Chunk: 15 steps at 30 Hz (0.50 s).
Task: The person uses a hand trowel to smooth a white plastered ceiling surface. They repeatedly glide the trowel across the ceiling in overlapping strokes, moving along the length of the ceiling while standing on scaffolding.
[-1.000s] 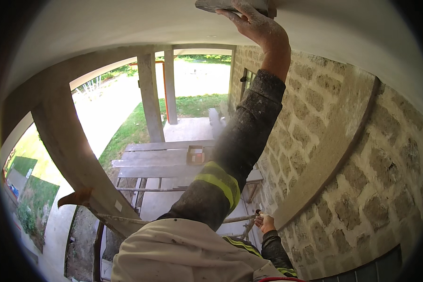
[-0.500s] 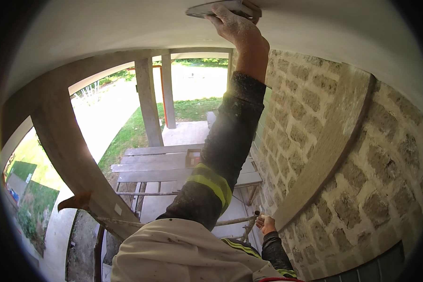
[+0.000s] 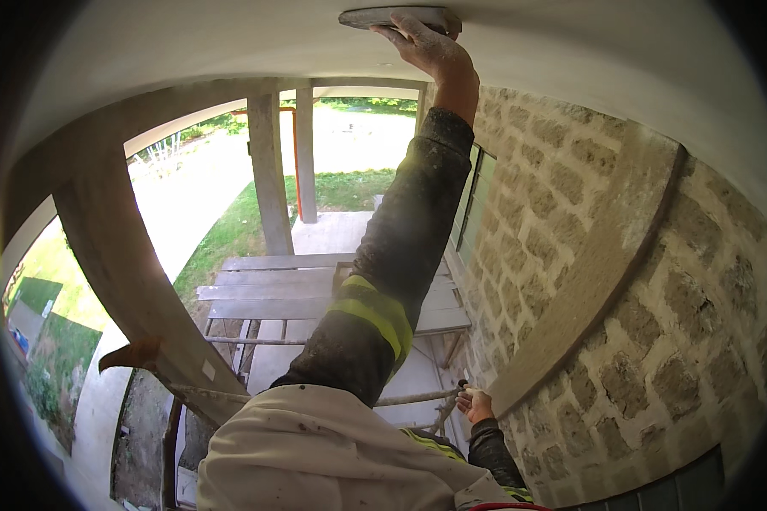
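Far left of the frame: a curved grey arch (image 3: 119, 255) sweeping down, with sunlit lawn (image 3: 230, 230) showing beyond it. Left of centre, two bare concrete pillars (image 3: 268, 170) standing upright, and below them grey scaffold planks (image 3: 264, 289) laid side by side. Up at the top centre, the left hand (image 3: 426, 47), dusted white, raised overhead on a dark sleeve with a yellow band, fingers wrapped around the handle of a flat grey float (image 3: 396, 17). Float pressed flat against the pale ceiling (image 3: 187, 43), at the very top edge of the frame. Lower, right of centre, the right hand (image 3: 475, 402), down low just beside the end of a thin scaffold rail (image 3: 409, 397), fingers curled; cannot tell whether closed on the rail or only touching it. Just right of the raised sleeve, a dark-framed window (image 3: 473, 204). Filling the right side, a rough stone-block wall (image 3: 571, 213), crossed by a smooth curved plaster band (image 3: 605, 255).
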### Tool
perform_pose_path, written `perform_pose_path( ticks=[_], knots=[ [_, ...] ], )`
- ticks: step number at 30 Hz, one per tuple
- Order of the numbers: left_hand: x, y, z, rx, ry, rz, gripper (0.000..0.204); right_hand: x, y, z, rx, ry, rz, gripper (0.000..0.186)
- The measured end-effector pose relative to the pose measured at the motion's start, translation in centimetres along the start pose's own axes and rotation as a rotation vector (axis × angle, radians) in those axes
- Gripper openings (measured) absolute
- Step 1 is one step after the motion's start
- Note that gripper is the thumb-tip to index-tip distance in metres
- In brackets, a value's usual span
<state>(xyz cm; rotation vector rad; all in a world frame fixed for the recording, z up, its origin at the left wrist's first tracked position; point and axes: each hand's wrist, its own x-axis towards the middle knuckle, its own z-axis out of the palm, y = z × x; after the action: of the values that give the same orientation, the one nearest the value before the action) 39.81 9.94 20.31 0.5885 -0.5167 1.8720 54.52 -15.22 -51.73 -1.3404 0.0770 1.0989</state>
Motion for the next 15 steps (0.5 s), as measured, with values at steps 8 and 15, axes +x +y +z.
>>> perform_pose_path(
  ticks=[8, 15],
  knots=[
    [-0.2, 0.5, 0.0, -0.045, -0.055, 0.044, 0.063, -0.6, 0.0, 0.2, -0.001, 0.019, 0.002, 0.029],
    [0.6, -0.2, -0.1, -0.118, -0.031, -0.235, 0.068, -1.3, -0.3, 0.1, 0.019, 0.019, -0.031, 0.028]
  ],
)
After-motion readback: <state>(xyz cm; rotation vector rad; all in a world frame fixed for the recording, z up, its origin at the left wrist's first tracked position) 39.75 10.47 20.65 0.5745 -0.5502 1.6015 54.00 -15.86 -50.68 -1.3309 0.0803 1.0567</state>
